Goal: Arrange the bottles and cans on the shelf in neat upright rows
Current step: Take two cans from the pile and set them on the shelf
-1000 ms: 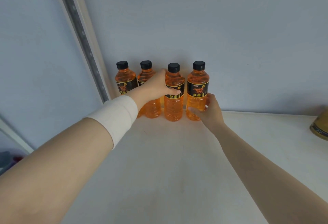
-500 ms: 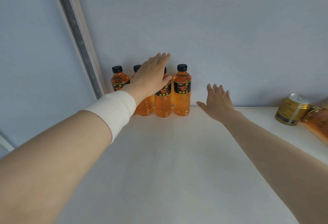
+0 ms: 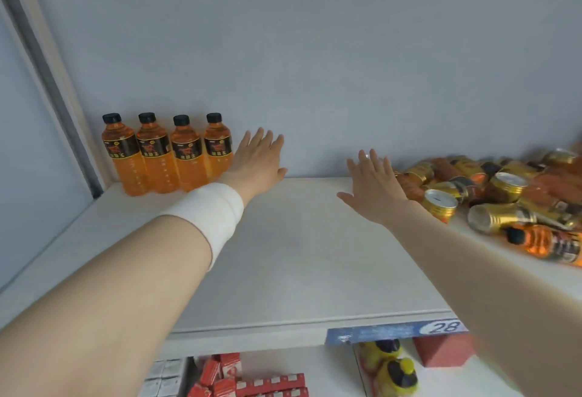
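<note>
Several orange drink bottles [image 3: 171,154] with black caps stand upright in a row at the back left of the white shelf [image 3: 299,258]. My left hand [image 3: 259,157] hovers just right of the row, fingers spread, holding nothing; a white band wraps its wrist. My right hand [image 3: 373,182] is spread flat above the shelf's middle, empty, its fingers near a jumbled pile of gold cans [image 3: 439,204] and fallen orange bottles [image 3: 548,244] at the right.
The grey back wall and a metal upright [image 3: 41,75] bound the shelf at the left. A blue price strip [image 3: 393,332] marked 28 hangs on the front edge. Below are red boxes [image 3: 252,381] and yellow-capped bottles [image 3: 396,374].
Both hands have let go of the upright bottles and moved to the right with fingers spread. The view has swung right, showing the pile of cans and bottles.
</note>
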`<action>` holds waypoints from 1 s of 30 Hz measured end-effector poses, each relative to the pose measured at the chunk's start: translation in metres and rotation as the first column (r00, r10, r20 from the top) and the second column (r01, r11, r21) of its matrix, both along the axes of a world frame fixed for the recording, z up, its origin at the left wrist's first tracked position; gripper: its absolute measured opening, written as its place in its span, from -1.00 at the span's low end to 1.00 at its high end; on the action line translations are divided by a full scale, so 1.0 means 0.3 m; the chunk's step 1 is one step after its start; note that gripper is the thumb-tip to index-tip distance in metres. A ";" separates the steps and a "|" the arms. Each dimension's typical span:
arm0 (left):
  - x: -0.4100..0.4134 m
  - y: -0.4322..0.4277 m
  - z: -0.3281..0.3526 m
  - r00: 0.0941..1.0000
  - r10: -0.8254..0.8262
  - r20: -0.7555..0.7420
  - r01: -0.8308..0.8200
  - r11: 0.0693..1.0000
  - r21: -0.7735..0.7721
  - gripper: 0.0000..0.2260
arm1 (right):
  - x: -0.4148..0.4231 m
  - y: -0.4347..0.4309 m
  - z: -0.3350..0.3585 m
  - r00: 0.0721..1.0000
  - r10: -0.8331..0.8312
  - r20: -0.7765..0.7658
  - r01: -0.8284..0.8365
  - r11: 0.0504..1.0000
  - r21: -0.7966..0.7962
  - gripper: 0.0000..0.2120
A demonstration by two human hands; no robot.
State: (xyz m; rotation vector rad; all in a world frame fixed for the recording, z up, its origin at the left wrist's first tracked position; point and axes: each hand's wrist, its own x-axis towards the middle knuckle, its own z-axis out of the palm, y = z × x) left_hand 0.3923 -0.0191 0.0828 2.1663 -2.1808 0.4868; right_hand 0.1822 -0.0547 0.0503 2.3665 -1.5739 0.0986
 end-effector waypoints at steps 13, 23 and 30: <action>-0.811 0.027 -0.080 0.959 -0.247 -0.142 0.250 0.968 0.005 -0.46 | -0.832 0.107 -0.008 0.963 -0.126 0.237 0.085 0.981 0.174 -0.27; -0.759 -0.192 -0.172 0.950 -0.141 -0.280 0.160 0.986 0.047 -0.52 | -0.758 -0.069 -0.054 0.884 -0.102 0.456 -0.056 0.946 0.320 -0.11; -0.637 -0.482 -0.256 0.661 0.003 -0.750 0.025 0.999 0.026 -0.28 | -0.673 -0.195 -0.136 0.760 -0.153 0.631 -0.097 0.934 0.344 -0.07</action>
